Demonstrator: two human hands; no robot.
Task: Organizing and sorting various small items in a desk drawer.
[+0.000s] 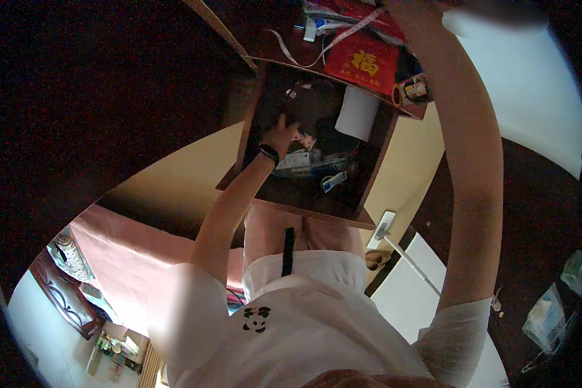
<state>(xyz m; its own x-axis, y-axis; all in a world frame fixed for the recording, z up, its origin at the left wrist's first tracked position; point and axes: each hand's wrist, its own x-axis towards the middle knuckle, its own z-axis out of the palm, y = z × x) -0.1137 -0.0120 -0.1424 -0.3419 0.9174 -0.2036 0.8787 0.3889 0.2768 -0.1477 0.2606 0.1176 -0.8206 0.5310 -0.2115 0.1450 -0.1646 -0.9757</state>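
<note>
My left hand [280, 137], with a dark band on its wrist, reaches down into an open brown drawer [383, 145]. Its fingers look apart, and I see nothing held in them, though the drawer is dim there. Right beside the fingers lies a small pink patterned item [308, 140]. Nearer to me are clear plastic packets [296, 160] and a small blue-and-white packet [334, 182]. A white sheet or box [357, 114] rests at the drawer's far right. My right forearm [475, 161] stretches up past the drawer and leaves the picture at the top edge, its hand out of sight.
Behind the drawer, the brown top holds a red bag with a gold character [363, 63], a pale strap [352, 31] and a roll of tape [396, 96]. A flat mop [385, 223] stands right of my legs. A pink-covered bed [126, 252] is at left.
</note>
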